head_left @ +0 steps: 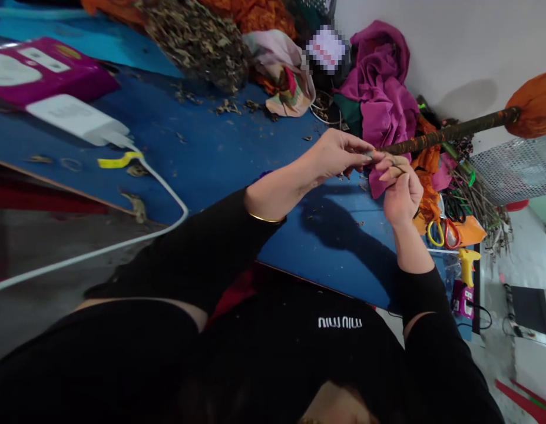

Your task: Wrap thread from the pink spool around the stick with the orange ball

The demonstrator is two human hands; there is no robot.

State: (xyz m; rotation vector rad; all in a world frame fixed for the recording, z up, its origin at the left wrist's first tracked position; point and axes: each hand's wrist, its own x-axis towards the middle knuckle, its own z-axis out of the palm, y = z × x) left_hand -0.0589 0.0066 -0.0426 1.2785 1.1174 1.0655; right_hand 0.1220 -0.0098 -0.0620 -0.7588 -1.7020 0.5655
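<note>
One stick (458, 136), near end pinched by left hand (332, 155); right hand (403, 184) alongside, fingers curled, cannot tell grip. Behind stick: one magenta cloth (384, 97). At stick's far end: one orange bundle (535, 107).

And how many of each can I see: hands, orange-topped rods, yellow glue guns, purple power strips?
Hands: 2, left hand and right hand
Orange-topped rod: 1
Yellow glue gun: 1
Purple power strips: 2
Total: 6
</note>
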